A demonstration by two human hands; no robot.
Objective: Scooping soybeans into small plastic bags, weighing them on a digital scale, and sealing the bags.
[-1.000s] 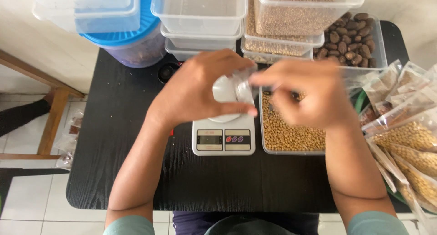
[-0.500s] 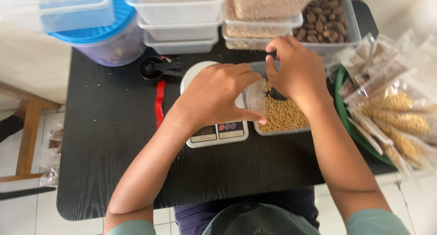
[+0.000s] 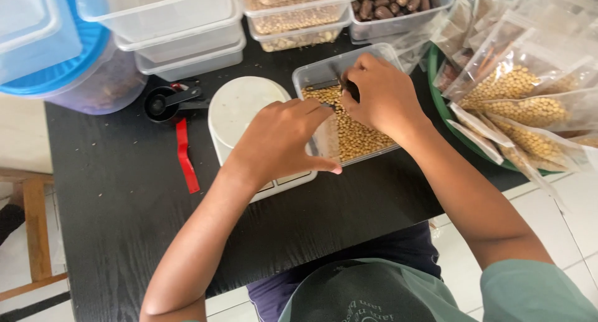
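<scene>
Black table (image 3: 112, 191) – white scale (image 3: 240, 113), soybean tub (image 3: 349, 79), red strip (image 3: 185, 155) (flat).

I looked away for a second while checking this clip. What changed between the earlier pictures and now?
Both hands came off the spot above the scale. The right hand reached into the tub of yellow beans with a dark scoop; the left hand now holds the clear pouch at the tub's edge. Scale, tub and stacked containers stayed put.
</scene>
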